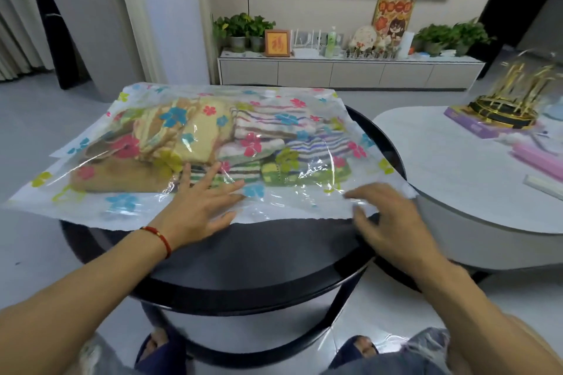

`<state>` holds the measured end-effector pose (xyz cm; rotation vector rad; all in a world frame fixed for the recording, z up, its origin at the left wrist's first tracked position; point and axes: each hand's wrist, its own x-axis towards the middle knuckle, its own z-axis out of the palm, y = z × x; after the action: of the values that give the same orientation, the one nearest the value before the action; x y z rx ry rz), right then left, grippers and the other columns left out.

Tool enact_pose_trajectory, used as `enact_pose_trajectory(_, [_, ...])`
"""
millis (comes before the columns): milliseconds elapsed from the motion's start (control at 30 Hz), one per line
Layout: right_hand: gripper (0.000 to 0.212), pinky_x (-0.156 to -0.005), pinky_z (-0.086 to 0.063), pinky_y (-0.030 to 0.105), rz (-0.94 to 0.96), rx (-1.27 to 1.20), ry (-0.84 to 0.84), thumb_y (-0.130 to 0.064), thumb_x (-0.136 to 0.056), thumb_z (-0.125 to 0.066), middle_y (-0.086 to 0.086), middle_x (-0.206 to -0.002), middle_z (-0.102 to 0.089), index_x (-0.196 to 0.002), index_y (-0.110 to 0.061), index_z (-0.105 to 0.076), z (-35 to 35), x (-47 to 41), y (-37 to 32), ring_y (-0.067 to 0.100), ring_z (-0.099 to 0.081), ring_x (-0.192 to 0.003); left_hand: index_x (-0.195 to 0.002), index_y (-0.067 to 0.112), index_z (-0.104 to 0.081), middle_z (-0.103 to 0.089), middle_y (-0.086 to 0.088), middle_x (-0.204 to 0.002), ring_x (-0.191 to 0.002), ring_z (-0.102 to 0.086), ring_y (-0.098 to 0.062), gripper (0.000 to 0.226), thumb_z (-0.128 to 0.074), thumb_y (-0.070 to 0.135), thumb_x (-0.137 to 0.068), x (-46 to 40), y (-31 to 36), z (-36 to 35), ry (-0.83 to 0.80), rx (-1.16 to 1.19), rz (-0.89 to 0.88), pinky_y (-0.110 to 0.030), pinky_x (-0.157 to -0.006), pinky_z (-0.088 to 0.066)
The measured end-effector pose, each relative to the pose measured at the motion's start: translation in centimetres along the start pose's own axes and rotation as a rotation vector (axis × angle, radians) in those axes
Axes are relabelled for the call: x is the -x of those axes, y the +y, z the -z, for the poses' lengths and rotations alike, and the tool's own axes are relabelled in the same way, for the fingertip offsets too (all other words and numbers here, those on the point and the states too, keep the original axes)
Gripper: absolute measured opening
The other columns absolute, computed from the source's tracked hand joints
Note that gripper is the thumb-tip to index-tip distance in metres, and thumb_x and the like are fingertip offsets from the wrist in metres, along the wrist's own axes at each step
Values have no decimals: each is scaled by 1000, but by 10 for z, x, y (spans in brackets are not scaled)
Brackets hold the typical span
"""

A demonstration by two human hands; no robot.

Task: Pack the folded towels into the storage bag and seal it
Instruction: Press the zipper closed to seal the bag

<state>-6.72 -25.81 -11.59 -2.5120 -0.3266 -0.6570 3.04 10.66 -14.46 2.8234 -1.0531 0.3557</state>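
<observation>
A clear storage bag [292,204] printed with coloured flowers lies flat across the round dark table [274,253]. Several folded towels [195,137], yellow, tan and striped, sit inside it. My left hand [201,207] rests flat on the bag's near edge, fingers spread, pressing the plastic in front of the towels. My right hand [384,213], blurred, lies on the bag's near right corner with its fingers curled down onto the plastic. Whether the bag's near edge is closed cannot be told.
A white oval table [457,179] stands to the right, touching the dark one, with a gold ornament on a purple box [502,113] and pink items [539,158]. A low TV cabinet [350,70] with plants lines the far wall. My feet in slippers [158,344] are under the table.
</observation>
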Motion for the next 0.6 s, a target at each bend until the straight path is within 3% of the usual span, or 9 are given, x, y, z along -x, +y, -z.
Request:
enact_pose_trajectory(67, [22, -96, -39, 23, -154, 54, 146, -7, -91, -70, 3, -112, -70, -110, -17, -75, 10, -16, 17, 19, -58, -111, -131, 34, -63, -46, 6, -151, -146, -24, -43, 47, -38, 46, -92, 5, 12, 1, 31, -74, -63, -81, -105, -17])
enact_pose_trajectory(167, [29, -96, -45, 36, -560, 45, 104, -21, -99, -61, 12, -119, -67, -126, -12, -69, 19, -37, 50, 33, -61, -112, -104, 22, -75, -55, -7, -143, -136, -43, -46, 29, -53, 29, -87, 4, 41, 4, 152, 15, -172, -70, -100, -37])
enact_pose_trajectory(233, [32, -80, -50, 38, -809, -114, 59, -26, -98, -57, 9, -99, -69, -118, -5, -71, 23, -41, 68, 31, -64, -88, -83, 15, -71, -63, -6, -135, -132, -50, -40, 11, -61, 17, -81, -3, 71, 6, 239, 105, -218, -61, -102, -40])
enact_pose_trajectory(300, [26, -60, -47, 32, -940, -383, 31, -24, -95, -64, 4, -72, -66, -100, -1, -76, 28, -45, 77, 21, -57, -61, -78, 12, -68, -70, -3, -122, -128, -54, -35, 5, -63, 11, -78, -18, 103, 6, 332, 131, -257, -59, -106, -38])
enact_pose_trajectory(367, [12, -52, -47, 27, -1019, -549, 2, -18, -88, -76, 1, -61, -69, -86, -7, -78, 33, -48, 82, 13, -59, -45, -82, 11, -68, -71, -2, -108, -123, -56, -35, 6, -61, 11, -81, -42, 140, 6, 419, 147, -276, -56, -107, -37])
enact_pose_trajectory(433, [8, -50, -49, 26, -1079, -602, -84, -14, -84, -80, 1, -55, -69, -84, -7, -76, 36, -50, 85, 12, -62, -43, -96, 11, -68, -68, -2, -104, -116, -55, -33, 15, -63, 18, -84, -72, 177, 6, 452, 156, -246, -47, -100, -43])
enact_pose_trajectory(533, [9, -47, -51, 23, -1144, -721, -244, -16, -87, -77, 3, -57, -68, -87, -8, -73, 40, -45, 89, 16, -66, -48, -119, 15, -60, -63, -1, -111, -108, -52, -28, 40, -58, 40, -89, -117, 221, 2, 320, 95, -162, -40, -89, -43])
enact_pose_trajectory(600, [8, -47, -52, 23, -1132, -794, -297, -18, -88, -76, 3, -62, -69, -83, -10, -75, 43, -38, 91, 18, -69, -54, -123, 15, -55, -59, -2, -114, -106, -49, -27, 45, -52, 47, -91, -140, 240, -8, 217, 15, -149, -39, -86, -41])
